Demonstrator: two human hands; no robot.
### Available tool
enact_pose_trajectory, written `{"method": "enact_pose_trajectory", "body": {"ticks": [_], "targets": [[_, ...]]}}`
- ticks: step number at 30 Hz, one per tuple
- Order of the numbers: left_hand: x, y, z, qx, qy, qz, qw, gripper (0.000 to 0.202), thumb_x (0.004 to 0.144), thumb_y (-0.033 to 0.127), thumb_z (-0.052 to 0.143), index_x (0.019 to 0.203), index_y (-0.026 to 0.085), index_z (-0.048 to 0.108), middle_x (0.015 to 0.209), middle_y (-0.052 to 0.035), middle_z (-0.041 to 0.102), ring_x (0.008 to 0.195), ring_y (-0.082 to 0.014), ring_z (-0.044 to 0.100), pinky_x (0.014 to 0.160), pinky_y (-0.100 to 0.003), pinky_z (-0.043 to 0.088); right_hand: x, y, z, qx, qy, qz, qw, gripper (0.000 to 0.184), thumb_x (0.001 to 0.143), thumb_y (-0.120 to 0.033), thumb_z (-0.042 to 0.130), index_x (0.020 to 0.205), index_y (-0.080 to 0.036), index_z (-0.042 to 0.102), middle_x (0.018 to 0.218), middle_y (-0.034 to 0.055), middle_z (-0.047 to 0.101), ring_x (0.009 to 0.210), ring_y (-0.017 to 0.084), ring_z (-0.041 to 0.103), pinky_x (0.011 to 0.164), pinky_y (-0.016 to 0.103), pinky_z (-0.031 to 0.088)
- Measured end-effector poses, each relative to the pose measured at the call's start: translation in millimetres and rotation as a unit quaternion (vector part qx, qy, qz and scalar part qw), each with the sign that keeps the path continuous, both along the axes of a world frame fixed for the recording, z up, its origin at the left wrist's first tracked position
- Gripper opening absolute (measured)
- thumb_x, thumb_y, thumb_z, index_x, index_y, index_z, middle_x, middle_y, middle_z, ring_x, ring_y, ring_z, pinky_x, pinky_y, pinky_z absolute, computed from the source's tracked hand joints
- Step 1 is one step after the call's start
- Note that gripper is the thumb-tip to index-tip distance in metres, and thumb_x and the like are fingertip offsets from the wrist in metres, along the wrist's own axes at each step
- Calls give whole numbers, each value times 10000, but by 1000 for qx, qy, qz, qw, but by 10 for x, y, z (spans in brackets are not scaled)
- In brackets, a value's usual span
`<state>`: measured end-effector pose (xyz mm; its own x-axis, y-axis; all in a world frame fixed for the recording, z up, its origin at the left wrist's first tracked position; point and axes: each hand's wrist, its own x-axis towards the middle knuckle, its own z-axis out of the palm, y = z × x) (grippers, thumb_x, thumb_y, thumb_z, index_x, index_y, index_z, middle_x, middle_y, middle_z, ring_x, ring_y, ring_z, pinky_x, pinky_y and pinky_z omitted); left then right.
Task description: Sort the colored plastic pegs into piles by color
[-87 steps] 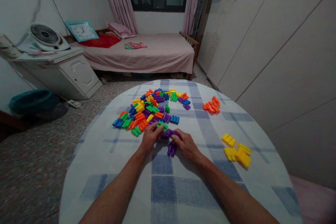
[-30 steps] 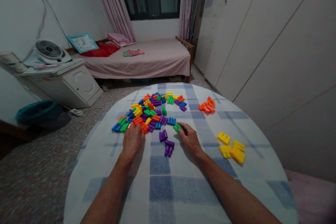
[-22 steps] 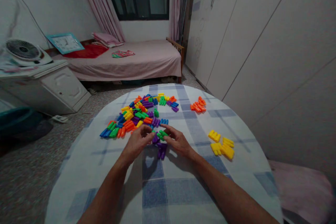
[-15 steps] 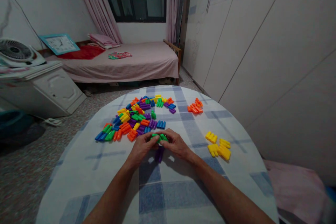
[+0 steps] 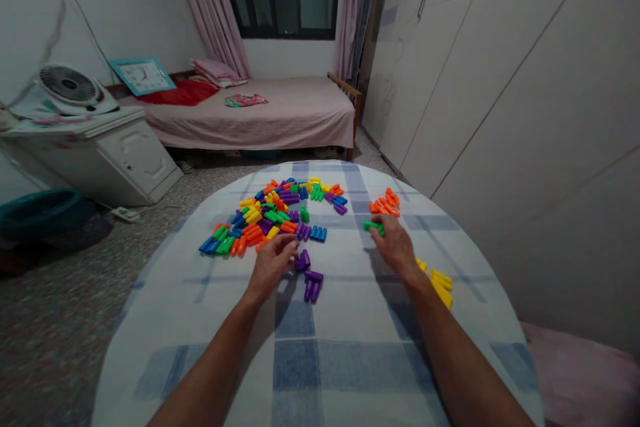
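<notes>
A heap of coloured plastic blocks (image 5: 270,217) lies on the far half of the round table (image 5: 320,360). My right hand (image 5: 395,247) has its fingers closed on green blocks (image 5: 373,227), held just below the orange block group (image 5: 385,203). My left hand (image 5: 273,263) rests with curled fingers beside the purple blocks (image 5: 309,275) near the table's middle; I cannot make out anything in it. Yellow blocks (image 5: 440,283) show to the right, partly hidden by my right forearm.
The table wears a blue-and-white checked cloth. Behind it stand a pink-covered bed (image 5: 260,113), a white cabinet (image 5: 105,153) with a fan (image 5: 70,87) on top, and a clock (image 5: 143,75). White wardrobe doors (image 5: 500,67) line the right side.
My right hand has carried the green blocks from the table's middle out to the right, toward the orange group. My left hand has stayed by the purple blocks.
</notes>
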<state>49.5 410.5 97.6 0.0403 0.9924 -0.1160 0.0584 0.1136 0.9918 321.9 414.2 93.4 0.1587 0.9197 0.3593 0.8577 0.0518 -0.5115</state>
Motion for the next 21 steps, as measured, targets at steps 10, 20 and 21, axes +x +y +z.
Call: {"method": "enact_pose_trajectory", "body": {"ticks": [10,20,21], "targets": [[-172,-33,29,86,342,-124,928,527,772,578,561,1113,188,658,987,-60,641,781,-156,589,724,-278,470,622,21,-265,-154,-196,-185,951,311,936,-309,395,1075,-131,610,1070,151,587,922,245,578,705,326,413],[243,-311,-61,166,594,-169,769,500,770,541,620,1169,245,563,1169,-98,496,1072,-264,505,878,-367,460,77,44,-156,6,-171,-84,982,268,884,-226,479,1094,-138,621,1124,121,584,1011,242,517,816,335,371],[274,-305,-77,171,601,-171,762,426,793,493,608,1122,225,576,1141,-99,498,1059,-259,502,881,-365,458,-27,38,-190,-2,-156,-51,986,259,884,-209,480,1089,-140,622,1123,111,587,1001,223,524,817,320,373]]}}
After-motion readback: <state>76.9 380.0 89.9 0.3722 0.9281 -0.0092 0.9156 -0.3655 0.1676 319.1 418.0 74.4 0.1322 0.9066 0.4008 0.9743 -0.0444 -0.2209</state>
